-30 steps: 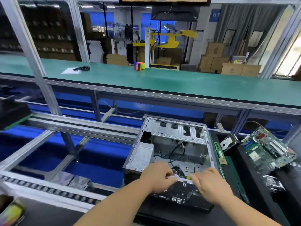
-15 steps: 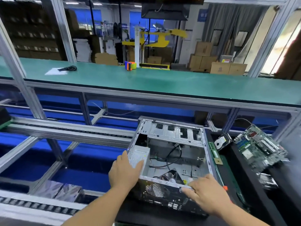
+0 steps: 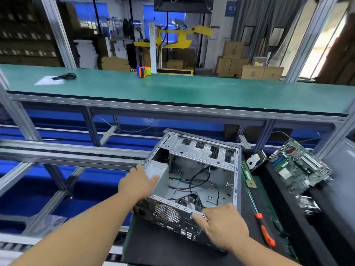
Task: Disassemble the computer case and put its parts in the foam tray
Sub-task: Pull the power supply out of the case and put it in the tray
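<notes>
Both hands are on the computer case [image 3: 192, 179], which sits open-topped on the dark mat by the foam tray [image 3: 288, 198]. Our left hand [image 3: 137, 184] lies flat on the power supply [image 3: 156, 169]; our right hand [image 3: 222, 226] presses the rear panel, fingers looking mostly straight. We'd brace the frame before sliding that supply out. Inside it's mostly bare metal, loose black cables, a small fan.
</notes>
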